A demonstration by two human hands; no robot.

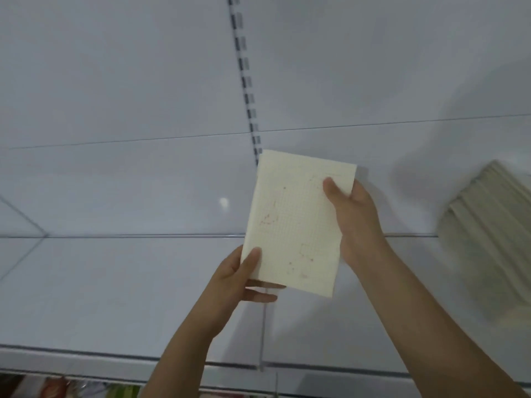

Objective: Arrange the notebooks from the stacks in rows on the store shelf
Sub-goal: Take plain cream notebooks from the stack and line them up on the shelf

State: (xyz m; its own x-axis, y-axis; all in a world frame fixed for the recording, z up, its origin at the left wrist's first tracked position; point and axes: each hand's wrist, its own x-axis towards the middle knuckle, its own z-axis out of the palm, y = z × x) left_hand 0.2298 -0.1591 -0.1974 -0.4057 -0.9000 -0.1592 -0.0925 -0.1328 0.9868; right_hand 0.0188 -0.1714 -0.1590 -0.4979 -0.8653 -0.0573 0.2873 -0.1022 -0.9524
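Note:
Both my hands hold one cream notebook (298, 225) with a faint grid and small red marks on its cover, above the white store shelf (129, 282). My left hand (244, 277) grips its lower left corner, thumb on the cover and fingers underneath. At the upper right edge my right hand (353, 216) grips it, thumb on the cover. The notebook is tilted slightly and its face is turned toward me. A row of cream notebooks (488, 231) stands on edge at the right of the shelf.
The white back panel (115, 81) carries a slotted upright strip (247, 81) near the middle. The shelf's front rail (86, 360) runs along the bottom. Coloured goods (71, 389) show on a lower level at the bottom left.

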